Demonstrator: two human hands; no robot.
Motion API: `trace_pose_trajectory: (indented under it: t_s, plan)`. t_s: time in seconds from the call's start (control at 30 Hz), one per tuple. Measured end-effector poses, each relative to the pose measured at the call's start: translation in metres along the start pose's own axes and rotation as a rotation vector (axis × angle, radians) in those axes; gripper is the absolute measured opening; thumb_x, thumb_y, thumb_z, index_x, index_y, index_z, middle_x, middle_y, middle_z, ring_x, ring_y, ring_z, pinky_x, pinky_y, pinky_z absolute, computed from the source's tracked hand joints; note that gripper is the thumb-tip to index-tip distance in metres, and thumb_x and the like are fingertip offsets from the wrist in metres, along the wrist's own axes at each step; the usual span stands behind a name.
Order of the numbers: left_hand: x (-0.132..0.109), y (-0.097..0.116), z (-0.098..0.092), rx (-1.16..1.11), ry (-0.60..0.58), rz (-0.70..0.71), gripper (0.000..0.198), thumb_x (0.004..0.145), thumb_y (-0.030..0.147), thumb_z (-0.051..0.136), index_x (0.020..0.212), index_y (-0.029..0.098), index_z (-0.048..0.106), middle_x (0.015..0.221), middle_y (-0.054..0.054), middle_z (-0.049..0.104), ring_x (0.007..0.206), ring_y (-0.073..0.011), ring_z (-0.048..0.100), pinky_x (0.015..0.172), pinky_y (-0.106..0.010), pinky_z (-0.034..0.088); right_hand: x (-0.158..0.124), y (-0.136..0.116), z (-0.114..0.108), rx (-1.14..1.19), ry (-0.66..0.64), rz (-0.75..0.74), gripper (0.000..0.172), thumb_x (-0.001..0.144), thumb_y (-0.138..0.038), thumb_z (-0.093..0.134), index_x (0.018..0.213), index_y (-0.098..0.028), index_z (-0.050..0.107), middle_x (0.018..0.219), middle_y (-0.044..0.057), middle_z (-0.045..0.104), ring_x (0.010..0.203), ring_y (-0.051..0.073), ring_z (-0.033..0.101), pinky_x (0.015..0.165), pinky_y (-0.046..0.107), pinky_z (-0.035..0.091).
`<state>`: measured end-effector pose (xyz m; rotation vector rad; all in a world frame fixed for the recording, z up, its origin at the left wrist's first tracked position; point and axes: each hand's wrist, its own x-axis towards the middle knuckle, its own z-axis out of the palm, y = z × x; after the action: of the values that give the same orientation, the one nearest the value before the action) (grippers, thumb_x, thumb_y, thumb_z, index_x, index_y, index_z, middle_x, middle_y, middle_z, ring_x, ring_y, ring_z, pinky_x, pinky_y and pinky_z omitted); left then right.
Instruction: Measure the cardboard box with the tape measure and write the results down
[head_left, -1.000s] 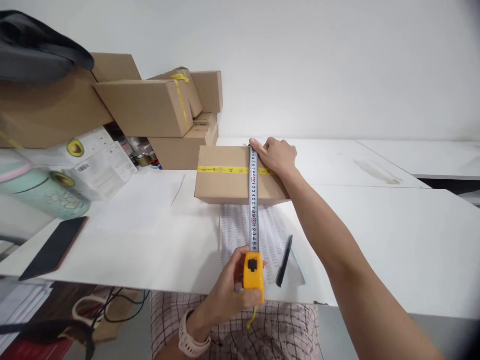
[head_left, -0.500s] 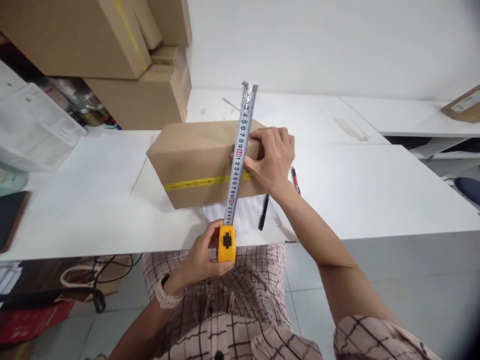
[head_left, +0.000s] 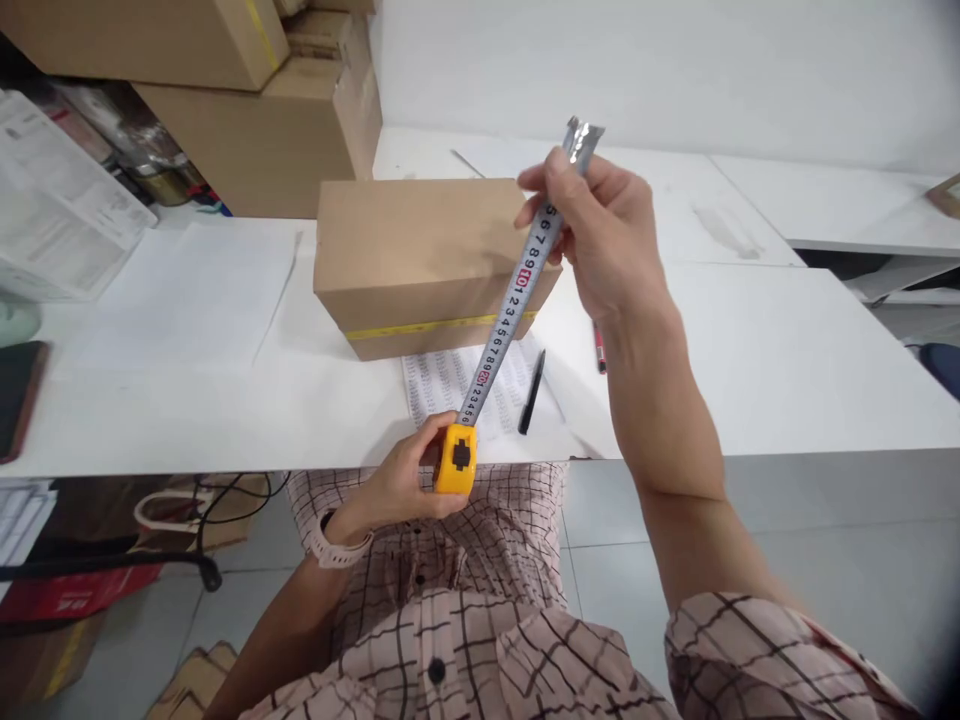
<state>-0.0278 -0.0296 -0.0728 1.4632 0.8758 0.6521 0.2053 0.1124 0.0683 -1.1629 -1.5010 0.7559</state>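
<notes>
A yellow plastic tape measure case (head_left: pixel 455 460) sits in the left hand (head_left: pixel 416 470), at the near edge of the white bench (head_left: pixel 787 370). That hand is bent around the case, one digit by the blade mouth and another along the near end. From the case a silvery steel blade with black and red figures (head_left: pixel 512 310) slants far and right to the right hand (head_left: pixel 611 225), whose thumb and fingers are closed around it just short of the bright metal end hook (head_left: pixel 583 140).

The blade passes in front of the right part of a long brown cardboard box (head_left: pixel 420 235) banded with yellow printed tape; whether blade or fingers touch the box, I cannot tell. The box stands on the bench, beyond a printed white sheet (head_left: pixel 442 385) with a black pen (head_left: pixel 532 392) to its right.

The case looks hard, light and easily gripped around its sides, with the fingers clear of the mouth. The blade should be springy and fairly stiff while extended, yet liable to buckle if bent; its smooth metal may slip and its thin edges could nick, so the flat faces near the hook are the place to pinch. The box seems stiff-walled, best held by its two opposite ends; its contents are hidden, so its weight is uncertain.
</notes>
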Motion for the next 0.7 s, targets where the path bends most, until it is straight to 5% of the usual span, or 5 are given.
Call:
trace_pose_trajectory:
  t_s: [0.23,0.43,0.57,0.7]
  plan:
    - [0.002,-0.012,0.004,-0.221,0.164,0.053,0.095,0.071,0.031,0.085,0.151,0.034,0.033,0.127,-0.008,0.056,0.112,-0.0251,0.060,0.092,-0.038,0.053,-0.038,0.016,0.006,0.083,-0.028,0.070,0.043,0.088,-0.062,0.064,0.073,-0.022,0.067,0.060,-0.002,0.062,0.046,0.009,0.051,0.045,0.026,0.044]
    - [0.008,-0.018,0.005,-0.394,0.159,0.106,0.095,0.077,0.034,0.082,0.152,0.036,0.025,0.124,-0.007,0.057,0.114,-0.0248,0.060,0.092,-0.037,0.051,-0.114,0.058,0.033,-0.028,-0.255,0.329,0.057,0.086,-0.072,0.057,0.059,-0.022,0.059,0.050,-0.001,0.057,0.047,0.011,0.051,0.046,0.027,0.039]
    - [0.006,-0.017,0.004,-0.347,0.180,0.090,0.092,0.078,0.035,0.082,0.151,0.034,0.026,0.126,-0.008,0.057,0.111,-0.0239,0.061,0.092,-0.036,0.051,-0.132,0.071,0.026,-0.212,-0.457,0.307,0.063,0.091,-0.072,0.048,0.054,-0.022,0.050,0.054,0.001,0.057,0.051,0.012,0.049,0.051,0.029,0.034]
    - [0.007,-0.016,0.006,-0.299,0.218,0.101,0.086,0.079,0.036,0.079,0.149,0.033,0.028,0.124,-0.009,0.058,0.107,-0.0231,0.062,0.086,-0.035,0.054,-0.130,0.085,0.003,-0.657,-0.285,0.309,0.054,0.095,-0.067,0.044,0.063,-0.024,0.046,0.054,0.000,0.053,0.051,0.013,0.044,0.054,0.031,0.029]
